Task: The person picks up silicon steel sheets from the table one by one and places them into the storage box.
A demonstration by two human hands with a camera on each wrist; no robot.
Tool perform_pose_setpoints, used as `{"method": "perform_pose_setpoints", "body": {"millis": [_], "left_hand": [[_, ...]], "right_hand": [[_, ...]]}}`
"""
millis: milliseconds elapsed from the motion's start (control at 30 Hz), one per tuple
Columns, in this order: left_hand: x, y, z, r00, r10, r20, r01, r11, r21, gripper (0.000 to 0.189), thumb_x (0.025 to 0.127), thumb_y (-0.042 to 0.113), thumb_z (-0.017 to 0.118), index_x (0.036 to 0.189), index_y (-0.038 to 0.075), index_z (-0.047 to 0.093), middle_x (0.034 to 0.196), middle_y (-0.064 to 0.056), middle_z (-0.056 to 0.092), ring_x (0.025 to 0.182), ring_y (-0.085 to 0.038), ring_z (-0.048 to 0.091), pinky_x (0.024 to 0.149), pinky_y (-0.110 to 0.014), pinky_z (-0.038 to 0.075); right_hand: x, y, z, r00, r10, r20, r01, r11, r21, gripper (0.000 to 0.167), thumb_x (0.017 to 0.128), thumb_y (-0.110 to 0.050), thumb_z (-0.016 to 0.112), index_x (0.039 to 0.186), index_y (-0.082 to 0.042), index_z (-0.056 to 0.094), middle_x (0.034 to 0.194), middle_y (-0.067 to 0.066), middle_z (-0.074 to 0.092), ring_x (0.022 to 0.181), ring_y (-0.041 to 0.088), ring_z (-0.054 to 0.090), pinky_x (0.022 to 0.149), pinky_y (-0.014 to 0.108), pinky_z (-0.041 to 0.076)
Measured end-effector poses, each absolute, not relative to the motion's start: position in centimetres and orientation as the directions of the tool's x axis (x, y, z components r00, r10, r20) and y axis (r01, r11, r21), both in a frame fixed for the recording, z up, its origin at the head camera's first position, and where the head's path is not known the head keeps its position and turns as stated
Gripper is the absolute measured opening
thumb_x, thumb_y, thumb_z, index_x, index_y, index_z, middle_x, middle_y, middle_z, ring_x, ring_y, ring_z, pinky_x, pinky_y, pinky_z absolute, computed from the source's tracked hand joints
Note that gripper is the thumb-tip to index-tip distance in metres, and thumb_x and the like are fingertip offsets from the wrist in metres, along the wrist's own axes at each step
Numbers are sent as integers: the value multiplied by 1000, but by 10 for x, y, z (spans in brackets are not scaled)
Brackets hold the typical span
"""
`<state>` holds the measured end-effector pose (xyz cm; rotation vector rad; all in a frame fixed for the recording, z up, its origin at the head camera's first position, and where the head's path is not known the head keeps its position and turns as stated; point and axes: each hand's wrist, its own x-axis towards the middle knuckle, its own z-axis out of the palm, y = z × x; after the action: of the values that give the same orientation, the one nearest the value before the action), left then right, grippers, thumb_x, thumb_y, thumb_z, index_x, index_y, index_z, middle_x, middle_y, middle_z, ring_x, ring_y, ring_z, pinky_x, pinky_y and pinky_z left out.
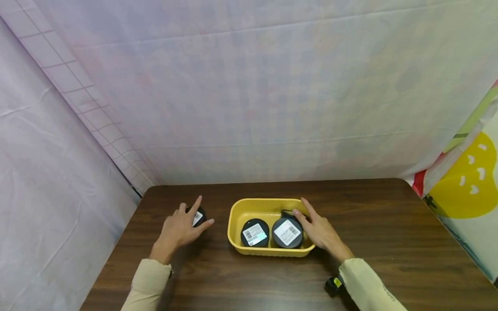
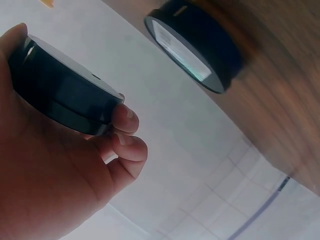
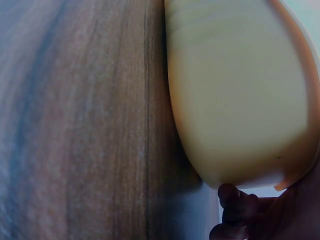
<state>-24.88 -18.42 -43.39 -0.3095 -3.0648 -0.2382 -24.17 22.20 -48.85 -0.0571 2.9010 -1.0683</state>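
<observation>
My left hand (image 1: 180,229) is at the left of the table, with a black round tub (image 1: 198,217) showing between its thumb and index finger. In the left wrist view, the fingers curl round a black round tub (image 2: 62,92), while a labelled tub (image 2: 187,45) stands on the table beyond it. At the right end of a yellow plastic basket (image 1: 235,207), my right hand (image 1: 320,231) grips the rim, its thumb reaching inside. The right wrist view shows curled fingertips (image 3: 231,195) at the basket's end wall. Two labelled black tubs, left (image 1: 254,233) and right (image 1: 287,233), lie in the basket.
Behind the right tub, a dark item (image 1: 287,213) is partly hidden in the basket. A small black and yellow object (image 1: 333,285) is beside the right sleeve. The brown wooden table (image 1: 373,224) meets a pale curtain (image 1: 272,108) at its back edge.
</observation>
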Motion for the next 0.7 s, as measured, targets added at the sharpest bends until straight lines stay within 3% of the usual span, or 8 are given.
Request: {"method": "perform_pose_setpoints", "body": {"millis": [200,700], "left_hand": [[-253,-174,-431,-976,209,64,217,964,152,91,89,75,47,159,24,22,133,-29,48,101,-40,61,80,-54,52],[-257,-156,-425,-970,233,61,240,958,159,90,88,76,47,159,27,21,136,-27,47,105,-38,60,85,-53,51]], "right_hand": [[-241,221,-489,-998,-49,-38,-13,759,-651,82,96,-74,26,161,-25,13,147,30,43,125,56,47,98,66,39],[-242,222,-488,-998,-51,-37,-14,760,-649,82,96,-73,26,161,-25,12,148,29,41,126,56,46,98,67,39]]}}
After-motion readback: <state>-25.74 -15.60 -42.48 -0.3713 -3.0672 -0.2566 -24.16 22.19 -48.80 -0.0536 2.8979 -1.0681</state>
